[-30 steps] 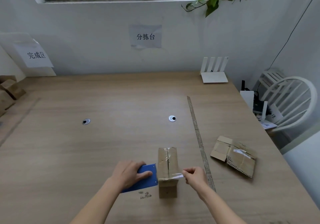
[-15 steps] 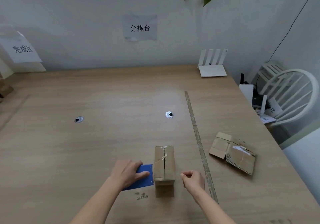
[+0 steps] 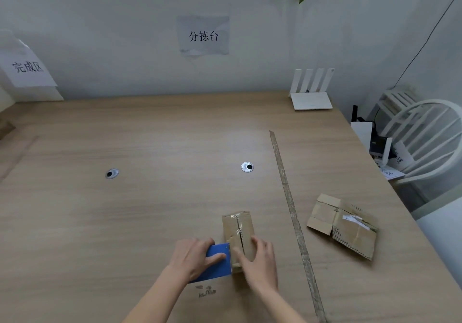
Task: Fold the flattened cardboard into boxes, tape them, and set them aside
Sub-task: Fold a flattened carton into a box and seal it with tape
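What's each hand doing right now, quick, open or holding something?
Left hand: grips the blue tape dispenser beside the box.
Right hand: open, fingers flat, pressing on the cardboard box.

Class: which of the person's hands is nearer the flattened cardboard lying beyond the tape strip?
Right. The right hand rests on the small box, nearer the flattened cardboard; the left hand is farther away.
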`<state>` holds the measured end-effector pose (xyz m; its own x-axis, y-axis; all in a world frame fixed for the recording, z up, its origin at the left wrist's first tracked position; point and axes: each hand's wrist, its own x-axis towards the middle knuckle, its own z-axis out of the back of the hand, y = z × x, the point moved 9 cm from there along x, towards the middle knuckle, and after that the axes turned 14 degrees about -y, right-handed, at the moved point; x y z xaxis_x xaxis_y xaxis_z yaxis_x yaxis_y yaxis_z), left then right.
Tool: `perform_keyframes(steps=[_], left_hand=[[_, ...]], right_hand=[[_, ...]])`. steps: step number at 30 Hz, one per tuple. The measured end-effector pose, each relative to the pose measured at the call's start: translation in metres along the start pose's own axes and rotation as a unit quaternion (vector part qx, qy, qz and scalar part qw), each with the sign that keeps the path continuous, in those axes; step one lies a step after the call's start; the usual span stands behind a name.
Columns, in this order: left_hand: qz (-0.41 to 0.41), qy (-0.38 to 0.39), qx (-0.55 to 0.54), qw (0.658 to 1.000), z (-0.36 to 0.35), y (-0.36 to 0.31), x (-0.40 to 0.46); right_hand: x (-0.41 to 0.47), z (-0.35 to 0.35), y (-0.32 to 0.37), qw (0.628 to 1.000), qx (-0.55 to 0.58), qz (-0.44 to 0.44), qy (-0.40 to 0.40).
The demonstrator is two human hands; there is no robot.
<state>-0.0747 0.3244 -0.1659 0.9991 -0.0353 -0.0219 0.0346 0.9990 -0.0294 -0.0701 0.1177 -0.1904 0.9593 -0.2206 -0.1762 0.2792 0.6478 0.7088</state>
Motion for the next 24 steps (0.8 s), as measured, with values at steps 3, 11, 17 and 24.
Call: perform_keyframes(steps=[3, 11, 17, 24], left_hand=[[0.01, -0.003, -0.016, 1.0, 0.0, 0.001, -0.002], [0.041, 0.011, -0.045, 0.998, -0.008, 0.038, -0.04], [0.076, 0.013, -0.035, 0.996, -0.017, 0.031, -0.036], [0.088, 0.039, 0.038, 0.995, -0.046, -0.004, -0.02]], right_hand=[[-0.005, -0.012, 0.006, 0.998, -0.037, 0.019, 0.046], [0.0, -0.008, 0.005, 0.997, -0.048, 0.018, 0.051], [0.001, -0.007, 0.006, 0.996, -0.048, 0.035, 0.059], [0.005, -0.012, 0.002, 0.996, -0.056, 0.047, 0.05]])
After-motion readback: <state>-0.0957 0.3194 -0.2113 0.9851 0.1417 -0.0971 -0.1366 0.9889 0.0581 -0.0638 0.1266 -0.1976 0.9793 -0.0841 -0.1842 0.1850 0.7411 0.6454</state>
